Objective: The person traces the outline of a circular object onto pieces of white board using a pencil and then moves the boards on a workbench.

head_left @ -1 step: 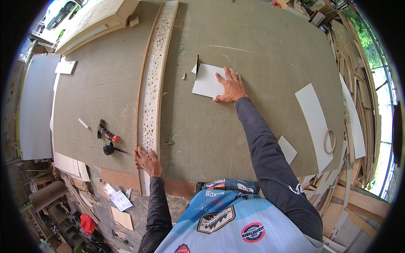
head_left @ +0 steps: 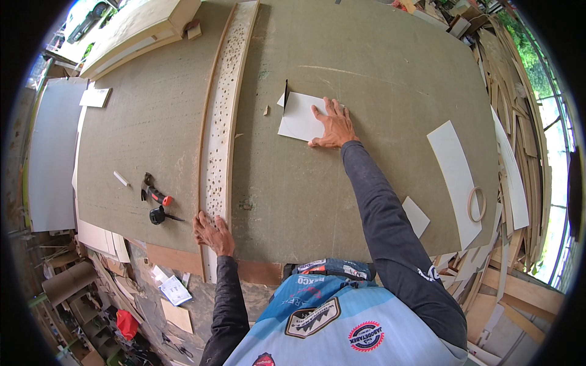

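Observation:
With its fingers spread, my right hand presses flat on a white rectangular panel lying on the large worktable. A thin black strip stands along the panel's far left corner, beside a small white scrap. My left hand rests at the near end of a long board strip dotted with holes, its fingers apart over the surface and the left edge. Left of that hand lie a black tape measure and a claw hammer with a black and red handle.
A pale wooden box sits at the far left. White curved offcuts and a roll of edge banding lie on the right, near stacked wood strips. A small white stick lies beyond the hammer.

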The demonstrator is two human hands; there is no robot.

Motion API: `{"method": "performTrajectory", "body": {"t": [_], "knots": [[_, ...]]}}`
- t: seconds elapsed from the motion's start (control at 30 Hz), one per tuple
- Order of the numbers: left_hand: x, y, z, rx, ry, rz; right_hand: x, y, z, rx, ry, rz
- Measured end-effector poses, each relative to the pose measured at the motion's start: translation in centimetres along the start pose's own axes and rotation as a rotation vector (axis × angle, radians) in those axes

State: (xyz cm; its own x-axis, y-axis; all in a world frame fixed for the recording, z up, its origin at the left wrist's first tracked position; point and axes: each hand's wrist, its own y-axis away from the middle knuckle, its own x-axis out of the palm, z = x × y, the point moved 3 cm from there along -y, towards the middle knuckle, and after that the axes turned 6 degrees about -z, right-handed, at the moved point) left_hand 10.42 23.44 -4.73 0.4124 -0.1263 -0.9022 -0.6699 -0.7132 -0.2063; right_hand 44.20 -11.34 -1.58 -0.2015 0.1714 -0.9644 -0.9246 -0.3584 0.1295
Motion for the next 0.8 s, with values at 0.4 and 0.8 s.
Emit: {"method": "performTrajectory", "body": {"t": [0.4,0.8], "knots": [[0.11,-0.07,0.08,0.021,-0.016,-0.014,-0.33,0.35,0.19,0.008,-0.008,-0.018],[-0.08,-0.04,-0.08,0.0,-0.023,0.007,-0.29,0.32,0.45,0.028,0.016,-0.002]]}}
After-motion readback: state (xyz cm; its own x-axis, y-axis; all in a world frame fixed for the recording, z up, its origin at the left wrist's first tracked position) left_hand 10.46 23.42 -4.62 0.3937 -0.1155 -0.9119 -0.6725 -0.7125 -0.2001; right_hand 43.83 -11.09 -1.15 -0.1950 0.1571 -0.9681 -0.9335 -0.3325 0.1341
